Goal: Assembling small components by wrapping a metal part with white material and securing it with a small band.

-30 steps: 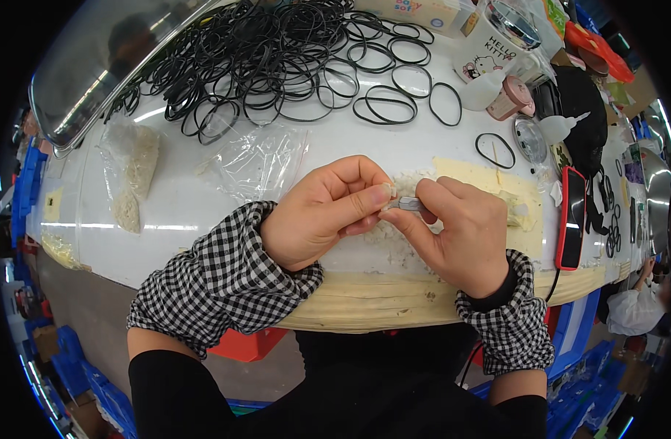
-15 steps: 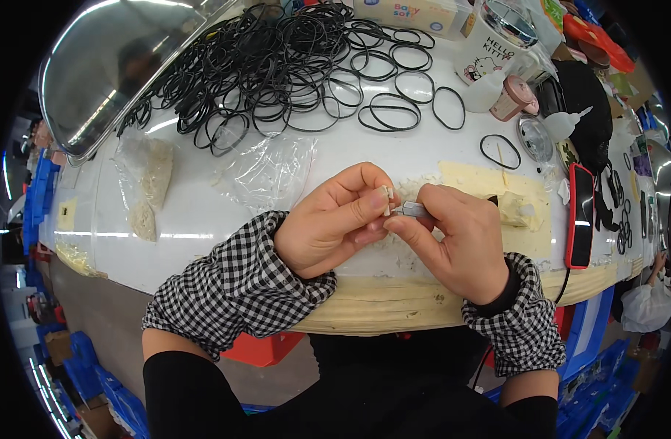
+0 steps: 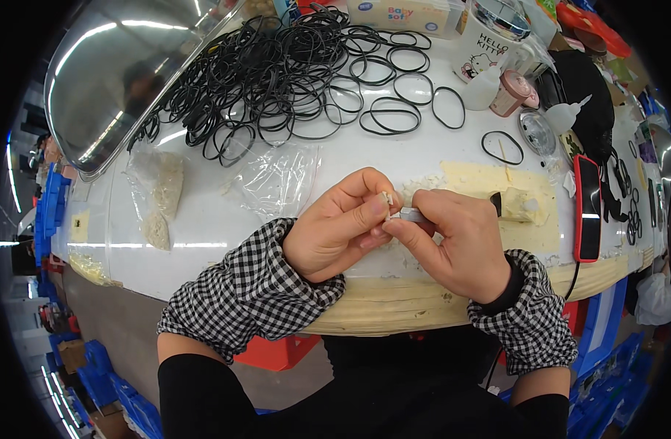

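At far left of the frame, a clear bag of pale pieces (image 3: 159, 197) lies on the white table (image 3: 203, 241), with an empty clear plastic bag (image 3: 277, 179) just right of it. Above, in the upper centre, a heap of black rubber rings (image 3: 277, 73) is spread. At centre, the left hand (image 3: 335, 227) pinches a small cream-coloured part (image 3: 386, 198) between thumb and forefinger. Touching it, the right hand (image 3: 460, 245) grips a small grey metal piece (image 3: 411, 214) with fingers pressed together. Further right, a cream pad (image 3: 526, 219) lies on the table; a red-edged phone (image 3: 588, 208) rests near the right edge.
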### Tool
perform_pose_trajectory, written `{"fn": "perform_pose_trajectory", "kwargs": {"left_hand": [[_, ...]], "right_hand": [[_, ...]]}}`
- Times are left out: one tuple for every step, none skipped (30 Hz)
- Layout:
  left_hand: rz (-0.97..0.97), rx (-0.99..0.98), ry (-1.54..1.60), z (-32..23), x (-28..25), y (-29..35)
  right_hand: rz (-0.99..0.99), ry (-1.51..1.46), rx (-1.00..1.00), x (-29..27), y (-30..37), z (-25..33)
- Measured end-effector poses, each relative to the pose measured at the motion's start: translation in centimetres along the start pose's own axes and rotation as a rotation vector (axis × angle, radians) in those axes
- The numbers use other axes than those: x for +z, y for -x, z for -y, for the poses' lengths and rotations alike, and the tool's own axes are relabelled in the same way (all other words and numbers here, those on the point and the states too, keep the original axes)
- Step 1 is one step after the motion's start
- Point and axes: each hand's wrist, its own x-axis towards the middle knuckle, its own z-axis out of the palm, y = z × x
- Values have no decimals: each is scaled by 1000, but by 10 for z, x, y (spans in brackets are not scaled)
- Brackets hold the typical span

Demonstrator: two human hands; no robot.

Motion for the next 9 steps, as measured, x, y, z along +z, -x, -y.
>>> {"fn": "perform_pose_trajectory", "kwargs": {"left_hand": [[0, 1, 4, 0, 0, 0], [0, 1, 8, 0, 0, 0], [1, 1, 12, 0, 0, 0], [13, 4, 12, 1, 0, 0], [26, 6, 14, 1, -2, 0], [39, 9, 16, 1, -2, -1], [39, 2, 12, 1, -3, -1], [37, -4, 8, 1, -3, -1], [34, -10, 4, 0, -3, 0]], "right_hand": [[12, 0, -4, -1, 0, 0], [23, 0, -7, -1, 0, 0], [1, -4, -9, -1, 0, 0], [-20, -8, -12, 1, 0, 0], [-41, -11, -13, 2, 0, 0], [-43, -10, -14, 1, 0, 0], [-45, -8, -14, 1, 0, 0], [-46, -10, -16, 1, 0, 0], [-48, -15, -15, 2, 0, -1]]}}
